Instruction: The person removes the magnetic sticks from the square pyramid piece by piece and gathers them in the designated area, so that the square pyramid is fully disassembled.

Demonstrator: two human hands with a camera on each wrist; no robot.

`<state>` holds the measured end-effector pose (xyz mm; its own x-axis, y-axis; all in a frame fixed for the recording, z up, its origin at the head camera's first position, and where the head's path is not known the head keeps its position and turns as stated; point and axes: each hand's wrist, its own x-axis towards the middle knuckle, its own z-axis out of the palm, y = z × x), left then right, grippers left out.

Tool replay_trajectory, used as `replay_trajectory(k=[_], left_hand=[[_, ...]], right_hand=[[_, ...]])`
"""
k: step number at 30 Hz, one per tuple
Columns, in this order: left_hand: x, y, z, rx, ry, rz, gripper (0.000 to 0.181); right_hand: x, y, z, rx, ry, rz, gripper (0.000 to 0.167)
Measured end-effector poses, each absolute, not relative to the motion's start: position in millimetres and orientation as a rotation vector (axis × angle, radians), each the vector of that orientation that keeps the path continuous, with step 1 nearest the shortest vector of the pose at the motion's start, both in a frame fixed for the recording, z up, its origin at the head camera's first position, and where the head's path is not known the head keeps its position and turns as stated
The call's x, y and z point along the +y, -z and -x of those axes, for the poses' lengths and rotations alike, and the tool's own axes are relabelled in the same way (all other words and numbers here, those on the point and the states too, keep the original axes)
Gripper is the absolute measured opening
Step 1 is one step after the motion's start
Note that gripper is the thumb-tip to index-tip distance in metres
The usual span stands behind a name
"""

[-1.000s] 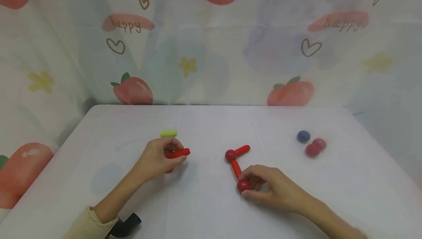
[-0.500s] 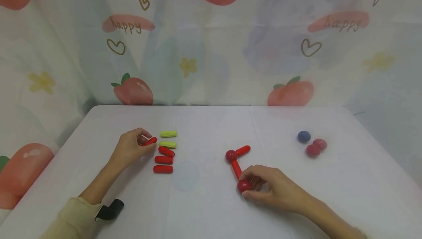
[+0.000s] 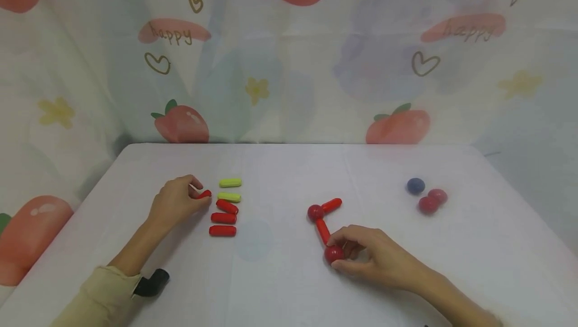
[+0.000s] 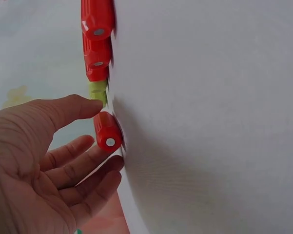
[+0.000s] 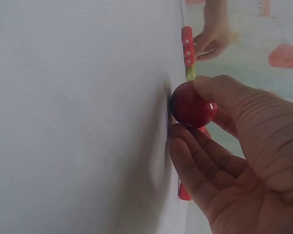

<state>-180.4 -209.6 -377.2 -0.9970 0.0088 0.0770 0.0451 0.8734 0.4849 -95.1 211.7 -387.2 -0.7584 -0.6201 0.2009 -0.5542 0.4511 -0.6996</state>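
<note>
while the left hand (image 3: pixel 175 204) pinches a short, ridged, red plastic-looking rod (image 4: pixel 106 129) close to the white table (image 3: pixel 280 287), left of two yellow-green rods (image 3: pixel 230 182), the right hand (image 3: pixel 375 257) pinches a glossy dark-red ball (image 3: pixel 333 254). best to keep that ball still and hold the rod by its sides, ends free; one end shows a pale round disc (image 4: pixel 110 142).
</note>
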Motion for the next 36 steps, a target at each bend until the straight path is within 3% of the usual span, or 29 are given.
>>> replay_trajectory(k=[6,14,20,32,36], left_hand=[[-200,356,172,-2.869,0.790,0.107,0.035],[-146,340,151,-2.744,0.892,0.512,0.028],[-105,346,137,-2.700,0.939,0.792,0.027],[-43,366,128,-2.869,0.748,1.248,0.048],[-34,373,131,-2.872,0.621,1.325,0.042]], right_hand=[[213,387,95,2.611,1.187,1.076,0.027],[210,383,94,2.668,1.111,0.999,0.028],[209,382,92,2.658,1.096,0.934,0.026],[218,388,92,2.629,1.132,1.093,0.038],[220,389,92,2.614,1.142,1.114,0.037]])
